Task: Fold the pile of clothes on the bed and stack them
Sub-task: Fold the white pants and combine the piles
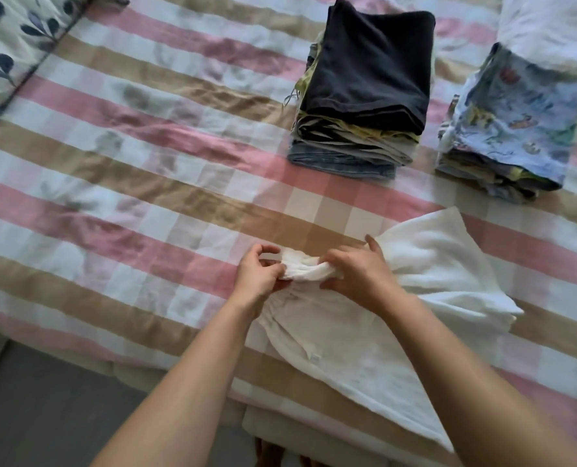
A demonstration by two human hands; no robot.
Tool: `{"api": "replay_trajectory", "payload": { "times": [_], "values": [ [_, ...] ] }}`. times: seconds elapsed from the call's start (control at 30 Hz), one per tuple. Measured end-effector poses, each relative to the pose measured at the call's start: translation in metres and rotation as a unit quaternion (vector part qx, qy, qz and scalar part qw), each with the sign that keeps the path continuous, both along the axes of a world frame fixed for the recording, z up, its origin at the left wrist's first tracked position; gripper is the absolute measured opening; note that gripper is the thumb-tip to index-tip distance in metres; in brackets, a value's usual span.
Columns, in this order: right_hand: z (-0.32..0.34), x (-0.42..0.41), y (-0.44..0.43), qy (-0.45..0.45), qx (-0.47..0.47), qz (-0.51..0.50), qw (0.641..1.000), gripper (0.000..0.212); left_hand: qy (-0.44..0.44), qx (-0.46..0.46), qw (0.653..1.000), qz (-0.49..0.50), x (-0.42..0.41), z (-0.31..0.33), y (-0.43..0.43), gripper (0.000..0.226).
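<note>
at the near edge of the bed (145, 197), pinching the gathered end of a white garment (347, 338) with left hand (258, 276) and right hand (358, 274), fingers (334, 261) of both curling round the bunched cloth. trailing off to the right across the bed. farther back, standing side by side yet apart, a dark-topped stack (361, 89) and a blue patterned stack (509, 129). resting at far left, a leaf-print pillow (7, 45).

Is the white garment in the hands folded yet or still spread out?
Not folded: the white garment lies fanned out on the bed, its gathered end gripped by left hand and right hand.
</note>
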State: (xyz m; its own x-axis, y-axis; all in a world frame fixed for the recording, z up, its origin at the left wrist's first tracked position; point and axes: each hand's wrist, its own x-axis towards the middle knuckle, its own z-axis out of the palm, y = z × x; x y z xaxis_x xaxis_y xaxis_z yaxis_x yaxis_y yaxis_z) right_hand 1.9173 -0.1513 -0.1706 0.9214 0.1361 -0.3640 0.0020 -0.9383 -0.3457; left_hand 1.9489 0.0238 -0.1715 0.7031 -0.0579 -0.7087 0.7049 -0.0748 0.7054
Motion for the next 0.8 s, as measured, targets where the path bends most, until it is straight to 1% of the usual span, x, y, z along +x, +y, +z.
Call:
{"api": "replay_trajectory", "payload": {
  "times": [0.13, 0.3, 0.37, 0.43, 0.53, 0.57, 0.63, 0.67, 0.73, 0.8],
  "values": [
    [0.013, 0.003, -0.05, 0.03, -0.101, 0.047, 0.993, 0.034, -0.012, 0.02, 0.999, -0.039, 0.01, 0.0, 0.011, 0.031],
    [0.029, -0.011, -0.106, 0.051, -0.149, 0.031, 0.987, 0.028, -0.043, 0.028, 0.995, -0.081, 0.018, 0.0, 0.022, 0.029],
    [0.038, -0.025, -0.12, 0.046, -0.158, 0.004, 0.986, 0.023, -0.06, 0.036, 0.993, -0.099, 0.018, 0.0, 0.028, 0.029],
    [0.047, -0.045, -0.127, 0.012, -0.156, -0.016, 0.988, 0.016, -0.076, 0.048, 0.989, -0.12, 0.012, 0.0, 0.036, 0.029],
    [0.052, -0.09, -0.126, -0.114, -0.139, -0.021, 0.983, 0.026, -0.105, 0.067, 0.981, -0.149, -0.002, -0.003, 0.05, 0.028],
    [0.051, -0.107, -0.123, -0.152, -0.145, -0.024, 0.977, 0.025, -0.115, 0.069, 0.978, -0.158, -0.008, -0.004, 0.054, 0.027],
    [0.045, -0.141, -0.115, -0.217, -0.161, -0.039, 0.962, 0.011, -0.129, 0.073, 0.975, -0.165, -0.02, -0.007, 0.059, 0.028],
    [0.04, -0.157, -0.11, -0.241, -0.165, -0.051, 0.955, 0.009, -0.133, 0.075, 0.975, -0.163, -0.025, -0.009, 0.062, 0.028],
    [0.025, -0.186, -0.098, -0.26, -0.167, -0.082, 0.948, 0.02, -0.13, 0.082, 0.974, -0.164, -0.035, -0.015, 0.065, 0.028],
    [0.008, -0.206, -0.085, -0.258, -0.16, -0.101, 0.947, 0.02, -0.127, 0.101, 0.971, -0.178, -0.043, -0.022, 0.066, 0.028]
  ]
}}
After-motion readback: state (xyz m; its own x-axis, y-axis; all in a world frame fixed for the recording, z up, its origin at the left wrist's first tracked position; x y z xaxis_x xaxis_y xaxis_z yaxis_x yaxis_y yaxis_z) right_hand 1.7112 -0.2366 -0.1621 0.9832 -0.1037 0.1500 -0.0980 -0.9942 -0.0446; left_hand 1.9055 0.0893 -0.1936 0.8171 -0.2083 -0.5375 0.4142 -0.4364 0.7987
